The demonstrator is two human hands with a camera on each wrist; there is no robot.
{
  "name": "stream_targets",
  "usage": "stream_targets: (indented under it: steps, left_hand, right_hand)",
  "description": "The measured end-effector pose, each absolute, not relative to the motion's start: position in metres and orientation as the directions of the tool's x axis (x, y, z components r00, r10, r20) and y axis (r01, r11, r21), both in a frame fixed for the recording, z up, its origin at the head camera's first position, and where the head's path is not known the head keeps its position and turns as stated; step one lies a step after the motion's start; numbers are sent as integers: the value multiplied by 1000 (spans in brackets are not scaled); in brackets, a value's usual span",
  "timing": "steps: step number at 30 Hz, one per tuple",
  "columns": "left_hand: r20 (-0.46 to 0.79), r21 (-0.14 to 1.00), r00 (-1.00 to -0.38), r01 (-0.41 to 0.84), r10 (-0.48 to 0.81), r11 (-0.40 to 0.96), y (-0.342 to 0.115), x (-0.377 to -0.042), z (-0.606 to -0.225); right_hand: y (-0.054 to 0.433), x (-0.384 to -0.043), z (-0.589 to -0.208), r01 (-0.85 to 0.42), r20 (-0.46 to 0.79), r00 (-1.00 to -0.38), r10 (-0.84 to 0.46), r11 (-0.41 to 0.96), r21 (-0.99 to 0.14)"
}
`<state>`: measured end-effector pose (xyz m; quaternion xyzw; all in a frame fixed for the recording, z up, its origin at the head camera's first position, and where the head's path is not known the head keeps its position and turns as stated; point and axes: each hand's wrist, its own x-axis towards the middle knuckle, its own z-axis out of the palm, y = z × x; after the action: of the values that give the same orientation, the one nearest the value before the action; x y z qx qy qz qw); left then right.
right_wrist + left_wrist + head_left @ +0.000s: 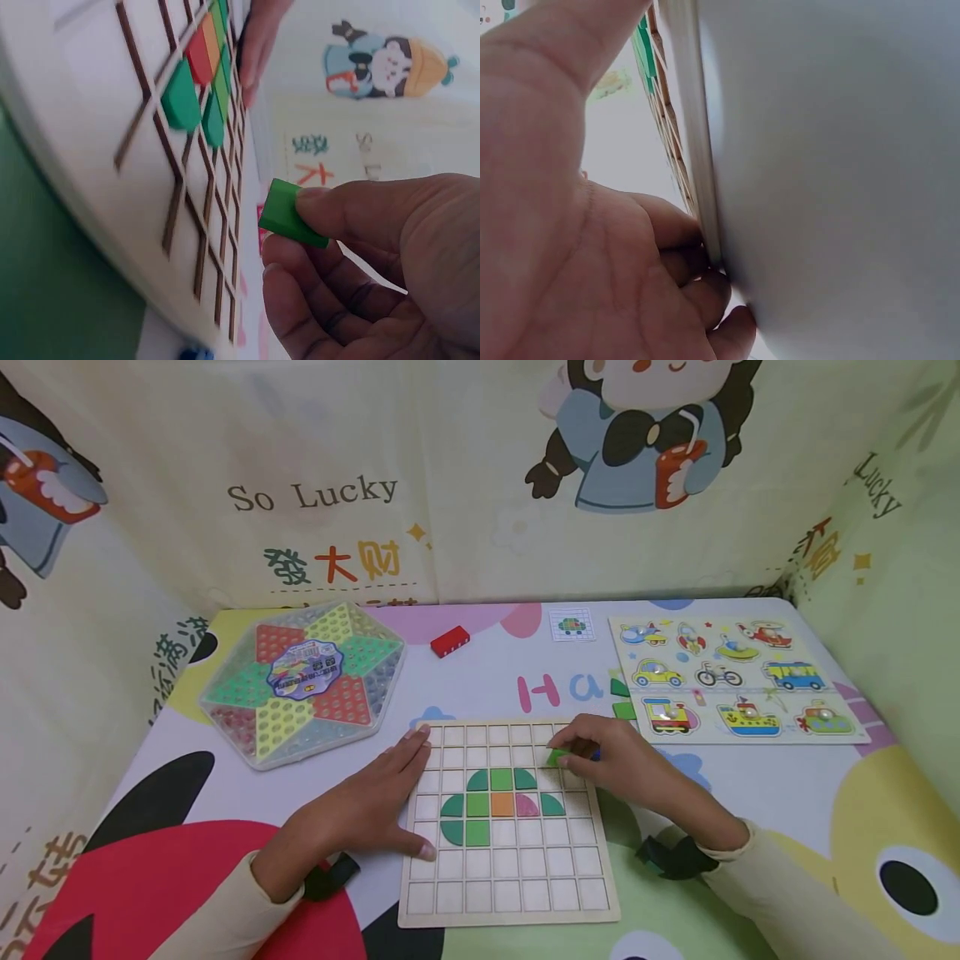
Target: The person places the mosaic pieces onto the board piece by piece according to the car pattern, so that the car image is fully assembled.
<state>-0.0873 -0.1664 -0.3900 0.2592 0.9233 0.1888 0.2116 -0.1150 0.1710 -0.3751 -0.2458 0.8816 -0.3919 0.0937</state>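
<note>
A wooden grid board (510, 906) lies on the table. In its cells sit several coloured tiles: green squares and rounded green pieces, an orange square (502, 805) and a pink rounded tile (527, 805). My left hand (367, 802) rests along the board's left edge, fingers spread and thumb near the lower side; in the left wrist view its fingertips touch the rim. Over the board's upper right part, my right hand (615, 760) pinches a green square tile (292, 214) between thumb and fingers. That tile is held above the grid, tilted, in the right wrist view.
A Chinese checkers box (300, 685) lies at the back left, beside a red block (450, 642). Behind the board is a small pattern card (572, 625). A vehicle puzzle board (738, 681) lies at the right, with loose green tiles (623, 710) at its left edge.
</note>
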Motion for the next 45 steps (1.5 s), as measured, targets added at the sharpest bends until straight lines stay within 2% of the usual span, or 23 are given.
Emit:
stream_targets:
  steps: [9,18,34,45]
  left_hand:
    - [-299,453,-767,409,568,792,-165,-86,-388]
    - [-308,415,-769,422,561,806,-164,-83,-387]
    - [-266,451,-773,428,576,783,-165,-83,-388]
    - [-280,448,-774,418,568,790,-164,-86,-385]
  right_hand:
    - [150,-104,-378,-376,-2,-748,-664,427,-822]
    - [130,-95,-384,-371,-40,-667,-744,379,-848]
    - [114,-84,-385,-408,-69,-626,-777,402,-820]
    - [114,-85,-387,-421,-41,-643,-765,398,-815]
